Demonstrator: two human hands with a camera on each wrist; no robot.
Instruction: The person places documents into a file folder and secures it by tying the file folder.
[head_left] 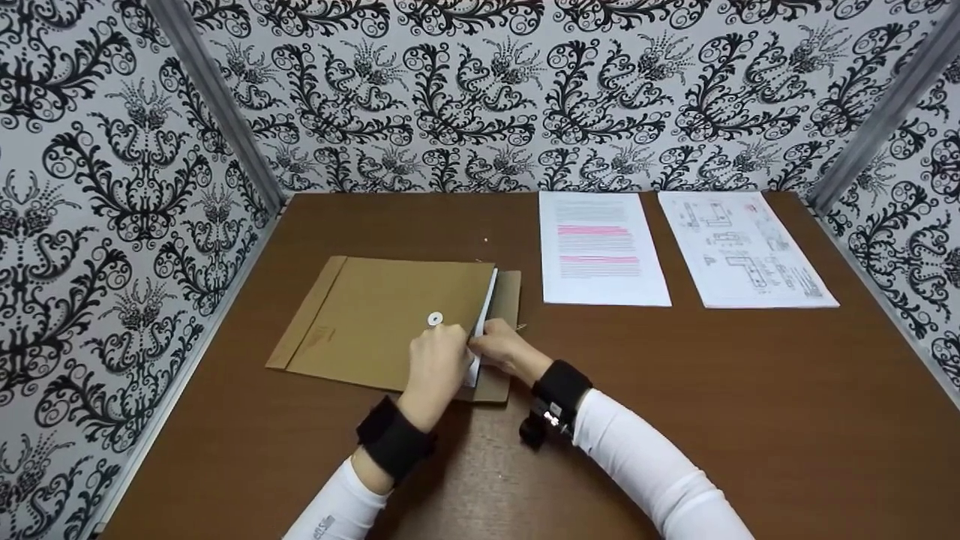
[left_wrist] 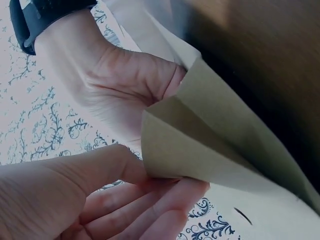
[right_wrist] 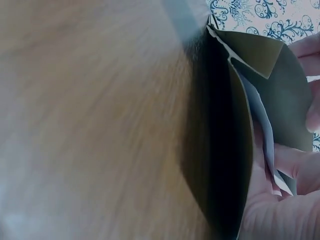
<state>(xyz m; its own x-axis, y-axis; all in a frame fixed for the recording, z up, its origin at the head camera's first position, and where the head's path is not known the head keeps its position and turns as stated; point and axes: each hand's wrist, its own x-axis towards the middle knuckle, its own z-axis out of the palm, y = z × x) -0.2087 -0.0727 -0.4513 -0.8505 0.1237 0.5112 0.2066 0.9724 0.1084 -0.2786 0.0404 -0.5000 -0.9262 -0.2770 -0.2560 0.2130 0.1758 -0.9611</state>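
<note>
Patterned walls ring my brown table (head_left: 675,420); both hands' fingers (head_left: 480,346) pinch the light, floppy envelope (head_left: 390,315) at its open edge.

So the envelope (head_left: 390,319) lay on the table (head_left: 675,420), left of centre, its open end facing right. Both hands met at that near-right corner, left hand (head_left: 435,367) just left of the right hand (head_left: 506,351). Two sheets sat further back on the right: text page (head_left: 602,249), then diagram page (head_left: 742,249) right of it.
</note>
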